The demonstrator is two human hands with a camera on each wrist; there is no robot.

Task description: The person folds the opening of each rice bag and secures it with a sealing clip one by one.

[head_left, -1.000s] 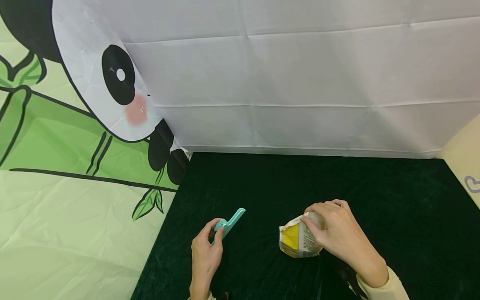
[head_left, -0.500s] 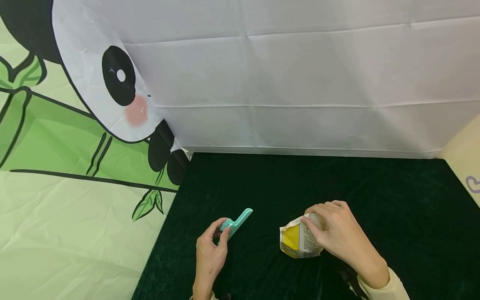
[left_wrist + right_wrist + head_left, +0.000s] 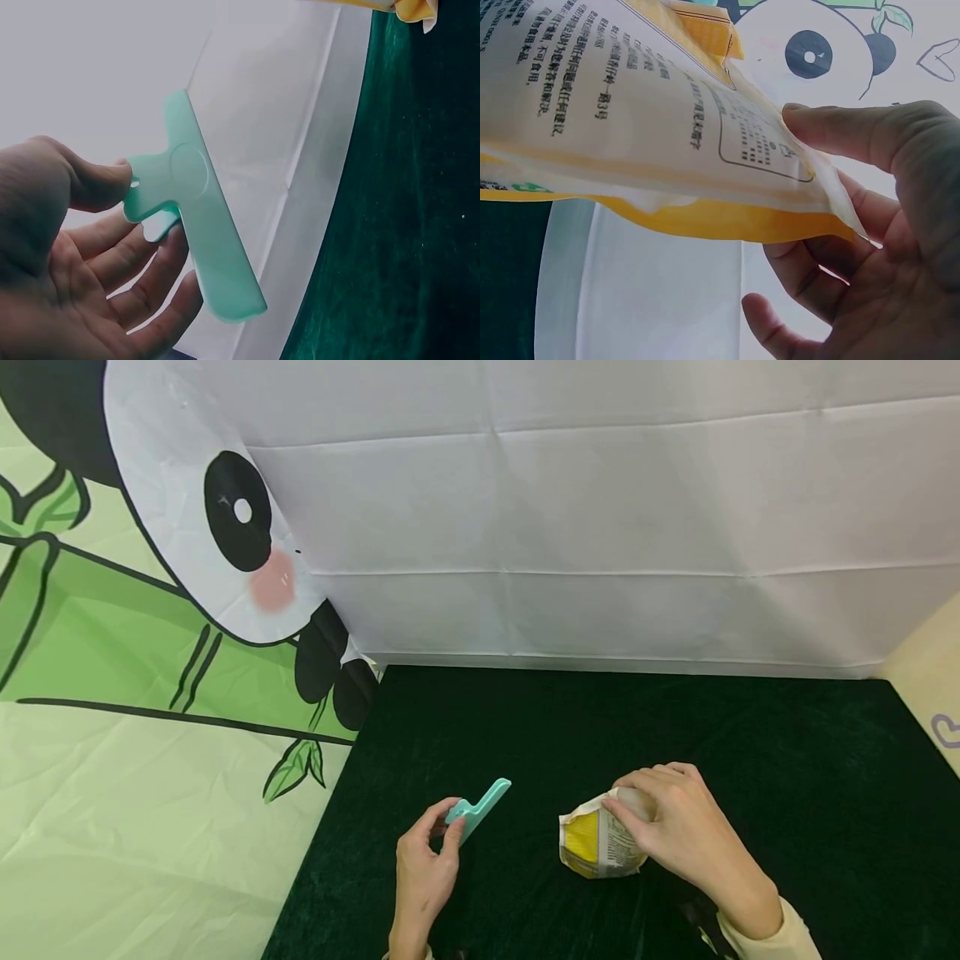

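Observation:
A mint-green bag clip [image 3: 480, 810] is pinched by its handle tabs in my left hand [image 3: 426, 872]. In the left wrist view the thumb lies on one tab of the clip [image 3: 214, 232] and fingers are behind the other; its long jaws look closed together. My right hand [image 3: 686, 835] grips one corner of a yellow and white printed bag [image 3: 600, 842]. From the right wrist, rows of dark print show on the bag [image 3: 652, 97], with the thumb above and fingers beneath its edge. Clip and bag are apart.
Dark green cloth covers the table [image 3: 525, 718]. Behind it hangs a white sheet [image 3: 600, 502]. On the left is a light green backdrop with a cartoon panda [image 3: 172, 502]; a cream panel [image 3: 930, 693] stands at the right.
My left hand has moved a little to the right with the bag clip, nearer the bag. The right hand and the bag have hardly moved.

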